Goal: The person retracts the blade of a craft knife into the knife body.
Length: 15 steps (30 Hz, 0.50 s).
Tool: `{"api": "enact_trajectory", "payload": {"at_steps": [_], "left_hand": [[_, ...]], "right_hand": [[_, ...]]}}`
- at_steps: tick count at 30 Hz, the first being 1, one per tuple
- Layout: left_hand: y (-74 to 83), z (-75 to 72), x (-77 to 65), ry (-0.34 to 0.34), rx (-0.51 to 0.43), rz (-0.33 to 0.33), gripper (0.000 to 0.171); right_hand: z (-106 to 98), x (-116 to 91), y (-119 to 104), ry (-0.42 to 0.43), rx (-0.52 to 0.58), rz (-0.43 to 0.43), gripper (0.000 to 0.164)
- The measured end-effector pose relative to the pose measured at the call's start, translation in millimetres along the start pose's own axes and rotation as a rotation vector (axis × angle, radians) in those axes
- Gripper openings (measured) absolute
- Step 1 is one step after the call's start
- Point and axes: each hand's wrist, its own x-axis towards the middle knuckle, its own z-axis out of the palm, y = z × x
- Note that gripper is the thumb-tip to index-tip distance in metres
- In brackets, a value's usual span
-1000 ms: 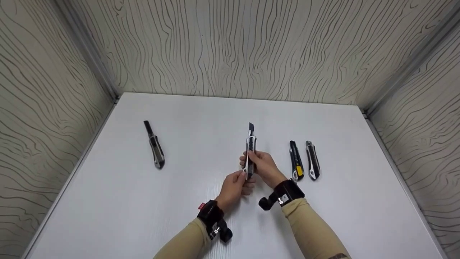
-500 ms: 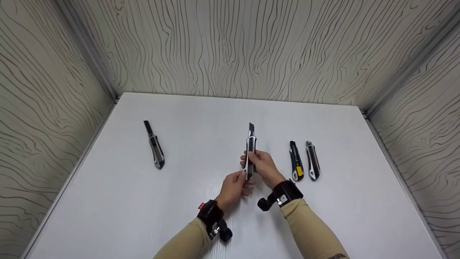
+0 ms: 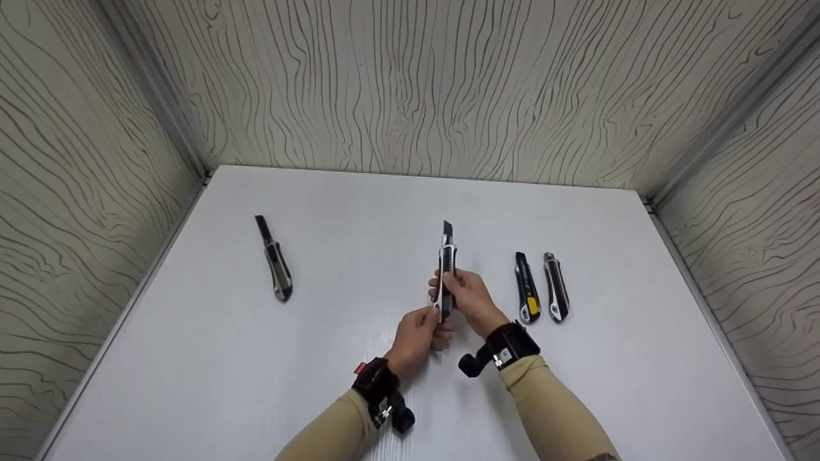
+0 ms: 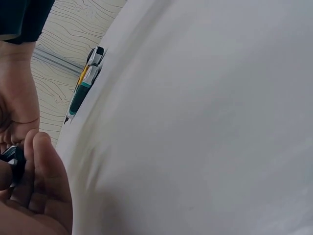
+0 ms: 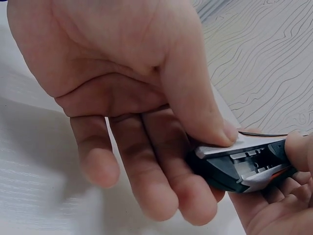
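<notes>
Midway across the table, a silver-and-black utility knife (image 3: pixel 446 259) points away from me with its blade (image 3: pixel 448 229) extended. My right hand (image 3: pixel 473 298) grips the middle of its handle, thumb on the upper face. Its butt end is pinched by my left hand (image 3: pixel 413 336), whose other fingers hang loosely below. The right wrist view shows the left thumb pressing the silver side of the knife (image 5: pixel 220 169) near a hollow in the butt, with the right hand (image 5: pixel 301 154) at the edge. In the left wrist view, fingers largely hide the knife (image 4: pixel 18 161).
To the left lies another utility knife (image 3: pixel 278 272), blade out. On the right, a black-and-yellow utility knife (image 3: pixel 528 291) lies beside a silver-and-black one (image 3: pixel 557 291). Wood-patterned panels (image 3: pixel 410 83) wall in the white table (image 3: pixel 359 211) at the back and both sides.
</notes>
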Motion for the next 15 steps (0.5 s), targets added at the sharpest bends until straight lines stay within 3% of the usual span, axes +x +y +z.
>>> {"api": "enact_trajectory", "payload": {"at_steps": [9,15], "left_hand": [[0.0,-0.9,1.0,0.000,-0.028,-0.022,0.035],[0.0,-2.5,1.0,0.007,0.007,-0.017,0.036]], "right_hand": [[0.9,0.2,-0.4,-0.014,0.013,0.002,0.032],[0.9,1.4,0.5,-0.046,0.024,-0.012,0.034]]}}
